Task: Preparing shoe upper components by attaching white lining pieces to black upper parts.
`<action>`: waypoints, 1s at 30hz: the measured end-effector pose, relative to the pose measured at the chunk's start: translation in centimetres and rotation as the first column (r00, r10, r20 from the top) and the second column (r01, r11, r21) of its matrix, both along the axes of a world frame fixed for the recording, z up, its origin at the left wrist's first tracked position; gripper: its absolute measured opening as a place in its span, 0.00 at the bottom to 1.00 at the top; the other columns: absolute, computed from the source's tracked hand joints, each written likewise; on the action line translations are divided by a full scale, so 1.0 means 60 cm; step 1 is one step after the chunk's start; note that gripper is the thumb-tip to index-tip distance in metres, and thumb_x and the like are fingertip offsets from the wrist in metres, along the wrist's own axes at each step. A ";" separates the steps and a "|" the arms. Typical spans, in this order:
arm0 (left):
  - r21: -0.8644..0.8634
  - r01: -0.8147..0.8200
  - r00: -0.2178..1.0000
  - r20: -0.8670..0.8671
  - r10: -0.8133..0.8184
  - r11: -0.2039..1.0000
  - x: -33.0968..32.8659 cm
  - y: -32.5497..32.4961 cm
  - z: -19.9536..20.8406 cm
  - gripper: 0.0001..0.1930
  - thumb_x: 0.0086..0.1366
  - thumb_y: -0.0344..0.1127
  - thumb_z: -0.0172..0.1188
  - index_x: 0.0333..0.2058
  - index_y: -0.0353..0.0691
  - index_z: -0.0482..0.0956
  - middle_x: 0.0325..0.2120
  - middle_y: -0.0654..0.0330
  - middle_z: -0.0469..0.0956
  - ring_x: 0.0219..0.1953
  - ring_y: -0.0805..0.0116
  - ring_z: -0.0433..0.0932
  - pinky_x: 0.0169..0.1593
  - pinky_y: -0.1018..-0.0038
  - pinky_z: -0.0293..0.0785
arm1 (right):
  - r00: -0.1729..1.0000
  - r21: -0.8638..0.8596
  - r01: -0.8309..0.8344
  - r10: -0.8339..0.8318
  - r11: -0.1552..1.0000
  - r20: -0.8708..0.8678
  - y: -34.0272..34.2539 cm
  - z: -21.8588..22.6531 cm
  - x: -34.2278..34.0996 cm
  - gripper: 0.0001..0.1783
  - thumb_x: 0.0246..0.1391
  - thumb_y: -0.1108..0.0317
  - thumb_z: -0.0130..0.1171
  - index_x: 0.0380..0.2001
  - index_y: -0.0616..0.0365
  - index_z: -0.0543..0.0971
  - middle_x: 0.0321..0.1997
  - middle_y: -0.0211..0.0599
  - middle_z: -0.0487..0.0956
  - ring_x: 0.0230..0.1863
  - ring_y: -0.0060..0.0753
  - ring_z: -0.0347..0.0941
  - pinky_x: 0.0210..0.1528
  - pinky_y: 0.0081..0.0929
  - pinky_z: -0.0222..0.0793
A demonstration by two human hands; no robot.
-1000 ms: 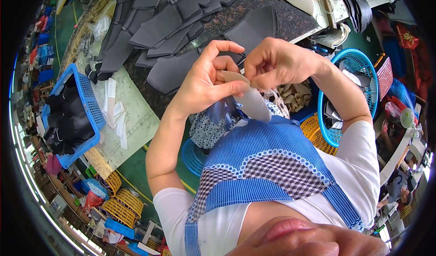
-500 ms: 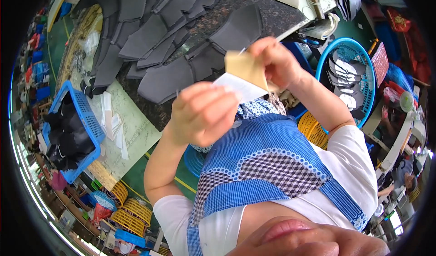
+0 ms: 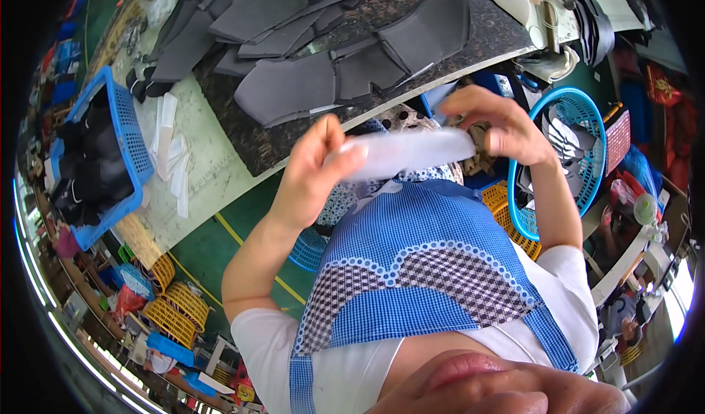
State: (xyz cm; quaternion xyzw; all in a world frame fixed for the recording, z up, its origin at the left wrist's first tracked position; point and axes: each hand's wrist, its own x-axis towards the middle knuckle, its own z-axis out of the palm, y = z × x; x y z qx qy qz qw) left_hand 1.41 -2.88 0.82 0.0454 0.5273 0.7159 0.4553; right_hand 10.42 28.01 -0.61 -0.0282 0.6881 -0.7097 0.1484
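Note:
A white strip, blurred by motion, stretches across in front of my apron. My left hand pinches its left end between thumb and fingers. At the strip's other end is my right hand, its thumb and curled fingers apart, with nothing visible between them. Beyond the hands, dark grey foam-like panels lie joined in a row on the speckled dark tabletop. Small white pieces show at the panels' near edge. More grey panels are heaped behind them.
At left, a blue basket of black pieces stands beside loose white strips. A round blue basket with white and grey cut pieces is at right, close to my right forearm. A yellow basket sits below the table edge.
The strip was bent between both hands with a tan face showing; now it is drawn out with white showing. My right hand has moved right and its fingers have opened. The view has shifted.

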 end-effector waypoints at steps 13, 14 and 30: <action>-0.558 -0.315 0.673 -0.702 -0.234 0.768 -0.125 0.031 -0.027 0.14 0.60 0.38 0.69 0.29 0.36 0.73 0.21 0.64 0.75 0.25 0.78 0.72 0.31 0.80 0.69 | 0.925 0.803 0.209 0.154 0.558 -0.348 -0.057 -0.022 -0.169 0.25 0.51 0.49 0.67 0.21 0.65 0.81 0.31 0.38 0.75 0.32 0.39 0.75 0.33 0.33 0.71; -0.596 -0.320 0.639 -0.709 -0.296 0.736 -0.125 0.035 -0.025 0.15 0.59 0.39 0.71 0.29 0.37 0.73 0.20 0.63 0.76 0.24 0.76 0.74 0.30 0.79 0.70 | 0.876 0.796 0.296 0.182 0.528 -0.447 -0.058 -0.028 -0.167 0.24 0.51 0.51 0.67 0.21 0.65 0.80 0.30 0.38 0.74 0.31 0.37 0.74 0.32 0.33 0.70; -0.260 -0.494 -0.418 -0.766 -0.488 0.830 -0.285 0.125 0.009 0.24 0.55 0.45 0.68 0.48 0.41 0.78 0.49 0.51 0.79 0.50 0.53 0.78 0.51 0.63 0.75 | 0.930 0.787 0.254 0.081 0.563 -0.358 0.014 -0.017 -0.163 0.26 0.48 0.48 0.69 0.17 0.61 0.76 0.26 0.33 0.72 0.27 0.38 0.73 0.29 0.32 0.66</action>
